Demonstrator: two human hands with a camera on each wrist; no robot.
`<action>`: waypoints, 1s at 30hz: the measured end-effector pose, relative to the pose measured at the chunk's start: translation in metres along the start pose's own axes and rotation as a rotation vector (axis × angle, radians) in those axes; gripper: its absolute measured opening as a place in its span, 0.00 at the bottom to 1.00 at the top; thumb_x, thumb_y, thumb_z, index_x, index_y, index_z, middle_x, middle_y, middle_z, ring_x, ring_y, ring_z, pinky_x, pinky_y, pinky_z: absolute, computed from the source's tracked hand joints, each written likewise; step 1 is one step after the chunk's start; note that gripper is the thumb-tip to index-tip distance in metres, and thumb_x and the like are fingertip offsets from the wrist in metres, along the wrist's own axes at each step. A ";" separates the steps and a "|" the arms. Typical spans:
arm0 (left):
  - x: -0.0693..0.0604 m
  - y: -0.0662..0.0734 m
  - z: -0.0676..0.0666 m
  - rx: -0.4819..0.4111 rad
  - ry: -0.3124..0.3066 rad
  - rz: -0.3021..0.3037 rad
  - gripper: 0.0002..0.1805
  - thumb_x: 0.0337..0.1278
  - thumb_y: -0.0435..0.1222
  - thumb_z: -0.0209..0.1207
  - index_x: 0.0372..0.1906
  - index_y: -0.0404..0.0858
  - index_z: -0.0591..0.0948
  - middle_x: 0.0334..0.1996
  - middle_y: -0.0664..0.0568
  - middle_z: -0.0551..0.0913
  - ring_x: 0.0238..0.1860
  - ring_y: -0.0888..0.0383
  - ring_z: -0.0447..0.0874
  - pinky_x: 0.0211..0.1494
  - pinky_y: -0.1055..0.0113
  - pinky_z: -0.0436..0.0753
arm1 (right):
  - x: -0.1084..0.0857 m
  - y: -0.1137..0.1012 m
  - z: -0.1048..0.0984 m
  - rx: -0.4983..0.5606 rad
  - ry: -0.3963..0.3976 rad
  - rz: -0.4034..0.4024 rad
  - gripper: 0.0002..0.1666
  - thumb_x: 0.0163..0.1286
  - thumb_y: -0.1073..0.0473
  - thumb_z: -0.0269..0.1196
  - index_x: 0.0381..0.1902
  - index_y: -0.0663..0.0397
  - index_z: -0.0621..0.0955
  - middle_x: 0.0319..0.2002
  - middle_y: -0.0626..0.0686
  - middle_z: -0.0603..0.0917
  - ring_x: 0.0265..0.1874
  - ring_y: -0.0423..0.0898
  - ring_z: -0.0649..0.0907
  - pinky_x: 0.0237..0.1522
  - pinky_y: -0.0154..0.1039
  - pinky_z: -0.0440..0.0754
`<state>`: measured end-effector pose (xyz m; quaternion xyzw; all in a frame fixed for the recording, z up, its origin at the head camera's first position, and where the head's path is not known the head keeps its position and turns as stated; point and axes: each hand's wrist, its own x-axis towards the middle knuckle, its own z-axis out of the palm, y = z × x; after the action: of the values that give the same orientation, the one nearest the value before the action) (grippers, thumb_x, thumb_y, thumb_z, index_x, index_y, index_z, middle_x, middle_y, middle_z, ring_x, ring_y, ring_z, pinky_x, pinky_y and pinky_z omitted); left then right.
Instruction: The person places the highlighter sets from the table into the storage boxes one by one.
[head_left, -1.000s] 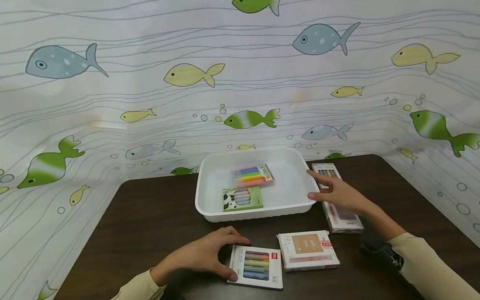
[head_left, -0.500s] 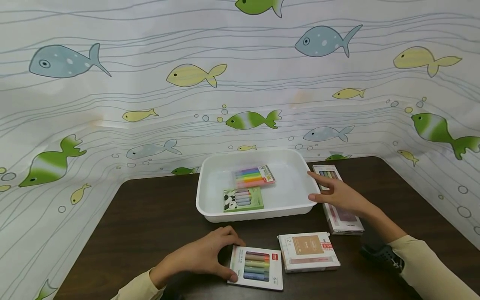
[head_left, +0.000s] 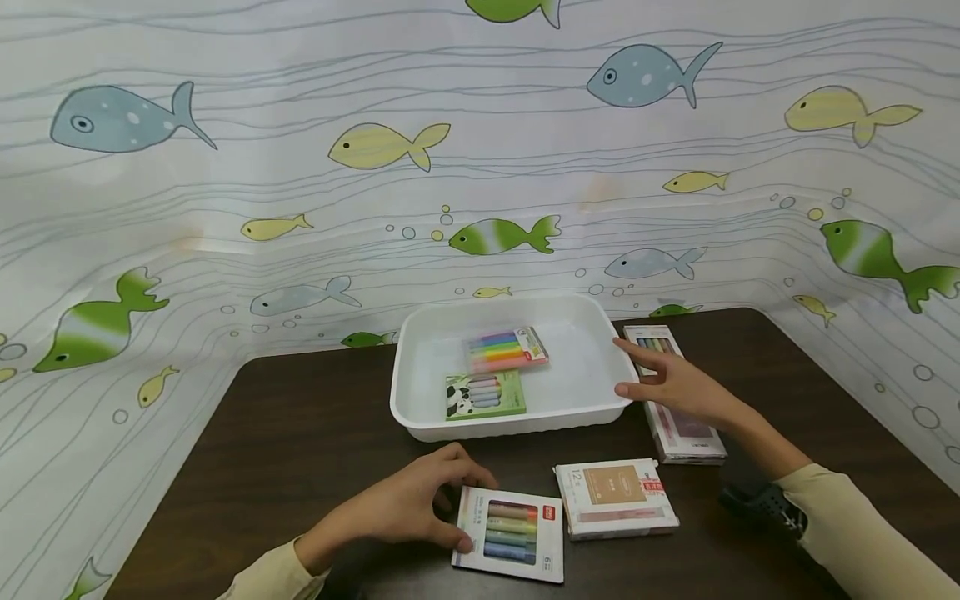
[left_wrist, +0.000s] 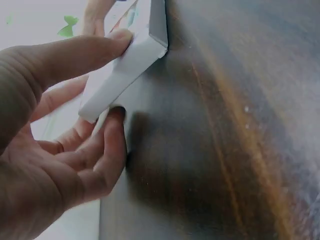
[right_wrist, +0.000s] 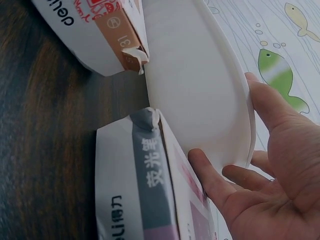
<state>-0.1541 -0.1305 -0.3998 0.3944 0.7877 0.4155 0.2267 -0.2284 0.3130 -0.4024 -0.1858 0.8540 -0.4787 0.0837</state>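
In the head view, my left hand (head_left: 405,504) pinches the left end of a white box (head_left: 467,527) with several coloured sticks in its window, thumb at the near corner and fingers at the far one. The left wrist view shows this box (left_wrist: 120,75) tilted, one edge off the table. My right hand (head_left: 686,387), fingers spread and fairly straight, touches the right rim of the white tray (head_left: 630,398). A rainbow-coloured pack (head_left: 501,352) and a green panda box (head_left: 506,398) lie inside the tray.
A white and brown box (head_left: 615,497) lies right of the held box. Beneath my right hand, a long white box (head_left: 678,450) stands beside the tray on the dark table (head_left: 300,433). A fish-patterned sheet (head_left: 525,183) surrounds the table's back and sides.
The left end of the box in my left hand has risen slightly, and the box has shifted a little left. My right hand and the tray have stayed put.
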 end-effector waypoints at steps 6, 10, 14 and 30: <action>0.000 -0.005 -0.002 -0.150 -0.053 0.025 0.32 0.55 0.37 0.75 0.66 0.50 0.80 0.53 0.50 0.73 0.51 0.53 0.76 0.46 0.60 0.86 | 0.000 -0.001 0.000 -0.024 -0.001 0.003 0.49 0.72 0.51 0.68 0.83 0.42 0.56 0.78 0.67 0.52 0.60 0.64 0.79 0.55 0.60 0.80; 0.002 -0.009 -0.006 -0.197 -0.103 0.069 0.27 0.61 0.35 0.71 0.66 0.47 0.81 0.56 0.52 0.77 0.53 0.54 0.79 0.53 0.59 0.83 | 0.000 -0.001 -0.001 -0.028 0.002 0.002 0.49 0.72 0.50 0.68 0.83 0.39 0.56 0.78 0.67 0.54 0.58 0.61 0.81 0.55 0.61 0.80; 0.003 -0.013 -0.007 -0.273 -0.141 0.109 0.22 0.67 0.33 0.66 0.64 0.45 0.82 0.57 0.51 0.80 0.55 0.52 0.80 0.59 0.57 0.79 | 0.000 -0.001 0.000 -0.011 -0.006 0.002 0.49 0.73 0.51 0.68 0.83 0.39 0.56 0.77 0.67 0.55 0.58 0.60 0.82 0.55 0.61 0.79; -0.002 -0.004 -0.021 -0.460 -0.143 0.191 0.20 0.67 0.27 0.63 0.63 0.34 0.82 0.61 0.39 0.77 0.59 0.43 0.75 0.58 0.45 0.79 | 0.001 -0.002 0.001 -0.024 0.007 -0.006 0.49 0.72 0.51 0.68 0.83 0.44 0.56 0.78 0.67 0.54 0.60 0.64 0.80 0.56 0.62 0.79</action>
<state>-0.1696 -0.1433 -0.3912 0.4335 0.6135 0.5744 0.3252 -0.2284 0.3109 -0.4007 -0.1877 0.8593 -0.4695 0.0769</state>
